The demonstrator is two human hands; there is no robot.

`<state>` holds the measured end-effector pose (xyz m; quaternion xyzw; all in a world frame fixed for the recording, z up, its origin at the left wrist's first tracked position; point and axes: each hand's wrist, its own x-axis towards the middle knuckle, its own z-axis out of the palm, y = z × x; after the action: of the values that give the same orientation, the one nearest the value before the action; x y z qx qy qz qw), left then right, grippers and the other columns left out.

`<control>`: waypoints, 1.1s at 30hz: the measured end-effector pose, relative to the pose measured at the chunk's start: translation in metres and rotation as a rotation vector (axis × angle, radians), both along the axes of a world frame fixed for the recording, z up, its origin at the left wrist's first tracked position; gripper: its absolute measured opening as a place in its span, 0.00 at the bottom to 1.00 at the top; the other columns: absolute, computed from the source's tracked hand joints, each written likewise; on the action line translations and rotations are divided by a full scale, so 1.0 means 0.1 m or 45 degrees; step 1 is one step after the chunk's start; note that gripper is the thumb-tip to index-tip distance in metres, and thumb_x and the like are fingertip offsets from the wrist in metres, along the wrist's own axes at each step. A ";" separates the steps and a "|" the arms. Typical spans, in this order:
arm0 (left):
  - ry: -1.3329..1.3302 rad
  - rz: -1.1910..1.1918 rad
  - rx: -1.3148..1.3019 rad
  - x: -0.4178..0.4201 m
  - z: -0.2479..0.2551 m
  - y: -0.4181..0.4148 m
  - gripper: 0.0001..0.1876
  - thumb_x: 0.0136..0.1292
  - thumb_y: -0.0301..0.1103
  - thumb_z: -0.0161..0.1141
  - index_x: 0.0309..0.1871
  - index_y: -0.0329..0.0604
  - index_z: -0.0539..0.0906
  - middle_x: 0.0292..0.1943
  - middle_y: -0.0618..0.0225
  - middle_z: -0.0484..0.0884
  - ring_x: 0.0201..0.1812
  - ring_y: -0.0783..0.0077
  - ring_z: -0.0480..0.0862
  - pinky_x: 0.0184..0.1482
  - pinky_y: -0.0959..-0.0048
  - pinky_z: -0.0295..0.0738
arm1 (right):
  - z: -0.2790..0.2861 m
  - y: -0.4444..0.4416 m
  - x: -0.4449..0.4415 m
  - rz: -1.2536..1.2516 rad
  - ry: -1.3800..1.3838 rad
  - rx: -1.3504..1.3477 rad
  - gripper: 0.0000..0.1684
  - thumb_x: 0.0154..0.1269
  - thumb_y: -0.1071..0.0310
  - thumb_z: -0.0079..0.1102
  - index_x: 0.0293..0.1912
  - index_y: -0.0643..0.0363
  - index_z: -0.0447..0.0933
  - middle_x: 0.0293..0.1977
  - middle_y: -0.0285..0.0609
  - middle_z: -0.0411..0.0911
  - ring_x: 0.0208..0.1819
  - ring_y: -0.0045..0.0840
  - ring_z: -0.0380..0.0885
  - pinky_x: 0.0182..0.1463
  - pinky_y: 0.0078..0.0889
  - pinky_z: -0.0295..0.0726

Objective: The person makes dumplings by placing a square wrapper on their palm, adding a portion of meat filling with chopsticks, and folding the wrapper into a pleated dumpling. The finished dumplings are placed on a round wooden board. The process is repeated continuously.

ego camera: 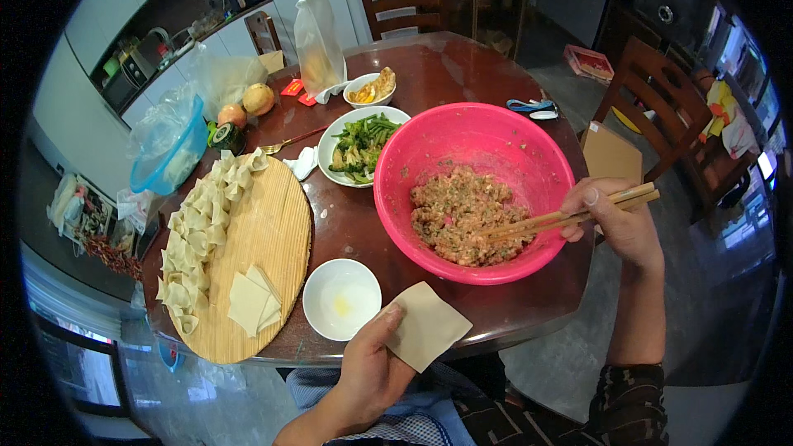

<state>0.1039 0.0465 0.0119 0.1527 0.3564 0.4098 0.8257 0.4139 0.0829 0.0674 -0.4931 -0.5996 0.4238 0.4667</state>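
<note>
My left hand (375, 362) holds a square dough wrapper (429, 327) flat at the table's near edge, thumb on top. My right hand (610, 217) grips a pair of wooden chopsticks (557, 220), whose tips rest in the minced filling (471, 217) inside a pink plastic basin (474, 118). A white bowl (342, 300) with a little yellowish liquid stands just left of my left hand. Further left, a round wooden board (272, 217) bears rows of folded dumplings (201, 223) along its far-left side and a small stack of square wrappers (253, 303) near its front.
Behind the basin stand a plate of green vegetables (364, 145) and a small bowl of food (372, 88). A blue plastic basket (167, 161), round fruits (257, 99) and a tall bag (319, 43) stand at the back left. Wooden chairs (650, 105) surround the table.
</note>
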 end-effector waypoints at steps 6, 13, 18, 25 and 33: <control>-0.119 0.040 -0.005 0.04 0.05 0.03 0.26 0.72 0.45 0.44 0.65 0.34 0.65 0.61 0.53 0.72 0.62 0.53 0.72 0.66 0.53 0.64 | -0.16 -0.03 0.14 -0.109 0.436 0.043 0.22 0.73 0.60 0.45 0.37 0.71 0.77 0.27 0.50 0.80 0.25 0.29 0.82 0.26 0.24 0.84; -0.315 0.044 0.055 0.10 0.00 0.07 0.31 0.72 0.52 0.40 0.66 0.34 0.62 0.64 0.52 0.68 0.65 0.51 0.69 0.68 0.51 0.59 | -0.22 -0.16 0.16 -0.164 0.631 0.179 0.24 0.74 0.59 0.41 0.35 0.71 0.76 0.27 0.56 0.78 0.21 0.30 0.81 0.21 0.25 0.82; -0.506 -0.002 0.077 0.12 0.09 0.04 0.35 0.72 0.57 0.37 0.68 0.33 0.60 0.64 0.48 0.68 0.66 0.49 0.67 0.69 0.50 0.58 | 0.02 -0.47 -0.15 0.194 0.191 0.598 0.25 0.71 0.49 0.48 0.33 0.62 0.78 0.26 0.54 0.76 0.22 0.27 0.81 0.22 0.25 0.80; -0.534 -0.010 0.092 0.02 0.14 0.00 0.32 0.73 0.53 0.35 0.67 0.32 0.60 0.64 0.47 0.68 0.67 0.48 0.66 0.69 0.48 0.58 | 0.08 -0.67 -0.45 0.538 -0.279 0.790 0.21 0.59 0.52 0.64 0.35 0.63 0.84 0.31 0.51 0.81 0.30 0.34 0.82 0.31 0.29 0.81; -0.530 0.005 0.038 -0.09 0.19 -0.02 0.30 0.74 0.50 0.33 0.68 0.33 0.58 0.65 0.47 0.66 0.66 0.49 0.66 0.69 0.51 0.59 | 0.05 -0.69 -0.26 0.385 -0.017 0.726 0.23 0.64 0.47 0.59 0.32 0.59 0.82 0.31 0.51 0.80 0.25 0.31 0.81 0.30 0.31 0.82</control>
<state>0.0947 0.0447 0.0313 0.0762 0.1725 0.4393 0.8783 0.3884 0.0142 0.0728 -0.2503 -0.7637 0.3001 0.5139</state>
